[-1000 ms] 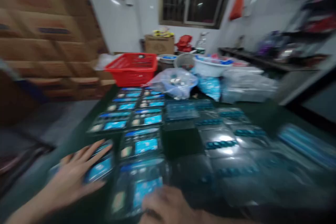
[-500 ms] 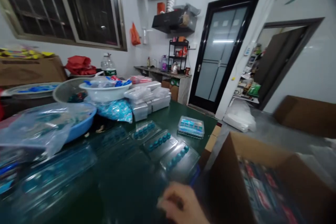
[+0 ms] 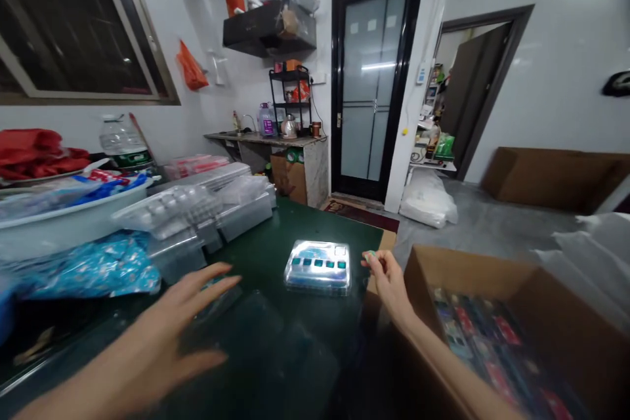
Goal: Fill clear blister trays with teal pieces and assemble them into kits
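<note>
Pinching a small pale-green piece (image 3: pixel 371 254) at the fingertips, the right hand (image 3: pixel 390 275) hangs at the edge of the dark green tabletop (image 3: pixel 305 222); the piece is too small to identify. Just beside it, to the left, a clear plastic blister pack (image 3: pixel 317 269) lies flat on the tabletop, a row of teal squares showing through. The left hand (image 3: pixel 170 325), fingers and thumb spread wide, holds nothing visible; contact with the blurred transparent tray (image 3: pixel 216 302) behind its fingers cannot be told. An open cardboard carton (image 3: pixel 472 262) containing packages stands at right.
</note>
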Motion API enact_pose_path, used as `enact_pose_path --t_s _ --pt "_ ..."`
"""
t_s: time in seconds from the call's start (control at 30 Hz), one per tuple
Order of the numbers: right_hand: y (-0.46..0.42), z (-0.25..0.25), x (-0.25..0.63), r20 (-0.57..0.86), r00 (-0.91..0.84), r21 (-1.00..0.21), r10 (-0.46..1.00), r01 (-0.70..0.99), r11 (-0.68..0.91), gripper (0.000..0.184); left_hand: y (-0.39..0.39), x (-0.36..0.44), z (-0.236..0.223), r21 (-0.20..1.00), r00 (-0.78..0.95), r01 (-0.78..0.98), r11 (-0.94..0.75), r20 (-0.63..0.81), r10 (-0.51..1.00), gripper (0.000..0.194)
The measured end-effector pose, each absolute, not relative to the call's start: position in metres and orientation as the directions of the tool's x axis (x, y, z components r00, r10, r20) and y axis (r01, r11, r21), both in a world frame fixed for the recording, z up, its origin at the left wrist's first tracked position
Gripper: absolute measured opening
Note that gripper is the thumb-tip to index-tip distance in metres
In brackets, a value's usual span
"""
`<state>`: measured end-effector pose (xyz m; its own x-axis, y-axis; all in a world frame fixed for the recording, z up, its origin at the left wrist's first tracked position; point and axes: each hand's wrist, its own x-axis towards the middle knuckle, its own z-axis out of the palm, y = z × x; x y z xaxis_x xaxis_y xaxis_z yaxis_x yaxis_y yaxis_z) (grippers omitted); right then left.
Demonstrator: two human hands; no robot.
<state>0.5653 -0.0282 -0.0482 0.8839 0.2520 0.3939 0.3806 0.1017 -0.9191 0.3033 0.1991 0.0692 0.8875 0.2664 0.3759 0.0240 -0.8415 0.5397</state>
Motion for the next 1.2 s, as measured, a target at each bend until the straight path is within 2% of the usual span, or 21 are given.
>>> enact_pose_path --t_s 0.07,0.13,0.23,0.3,0.43,0.63,0.77,0.9,1.0,1.07,1.2 --pt "-0.019 -0.054 0.581 0.406 0.881 -0.914 0.242 0.396 0.091 0.023 0.201 0.371 0.063 0.394 0.975 -0.039 -0.918 0.218 0.052 0.082" --pt "-0.011 -0.059 0.591 0.414 0.877 -0.910 0.243 0.408 0.080 0.022 0.199 0.434 0.050 0.330 0.976 -0.191 -0.924 0.164 -0.144 0.095" --pt "-0.001 -0.066 0.599 0.417 0.869 -0.907 0.267 0.417 0.060 0.019 0.192 0.496 0.027 0.321 0.962 -0.272 -0.907 0.097 -0.254 0.110" --pt "0.003 -0.070 0.603 0.417 0.865 -0.905 0.279 0.423 0.042 0.016 0.189 0.514 0.018 0.296 0.959 -0.278 -0.914 0.031 -0.282 0.112" --pt "0.005 -0.076 0.607 0.419 0.868 -0.901 0.266 0.435 -0.001 0.014 0.191 0.521 0.016 0.261 0.958 -0.275 -0.925 -0.012 -0.288 0.104" --pt "0.006 -0.084 0.611 0.417 0.882 -0.901 0.221 0.433 -0.028 0.015 0.196 0.523 0.024 0.334 0.967 -0.227 -0.915 -0.037 -0.253 0.098" --pt "0.007 -0.084 0.612 0.423 0.885 -0.899 0.197 0.436 -0.030 0.014 0.197 0.525 0.031 0.471 0.982 -0.152 -0.869 -0.024 -0.185 0.094" --pt "0.007 -0.084 0.613 0.423 0.887 -0.899 0.183 0.436 -0.034 0.013 0.201 0.527 0.038 0.662 0.995 -0.064 -0.747 -0.019 -0.103 0.093" --pt "0.007 -0.085 0.613 0.426 0.887 -0.898 0.176 0.438 -0.038 0.013 0.207 0.530 0.041 0.748 0.996 -0.050 -0.661 -0.009 -0.086 0.093" --pt "0.006 -0.085 0.613 0.432 0.885 -0.895 0.171 0.445 -0.041 0.012 0.209 0.532 0.040 0.745 0.996 -0.052 -0.664 -0.007 -0.086 0.094" --pt "0.006 -0.085 0.613 0.452 0.877 -0.884 0.162 0.465 -0.049 0.011 0.205 0.530 0.034 0.621 0.993 -0.071 -0.781 -0.028 -0.112 0.093"
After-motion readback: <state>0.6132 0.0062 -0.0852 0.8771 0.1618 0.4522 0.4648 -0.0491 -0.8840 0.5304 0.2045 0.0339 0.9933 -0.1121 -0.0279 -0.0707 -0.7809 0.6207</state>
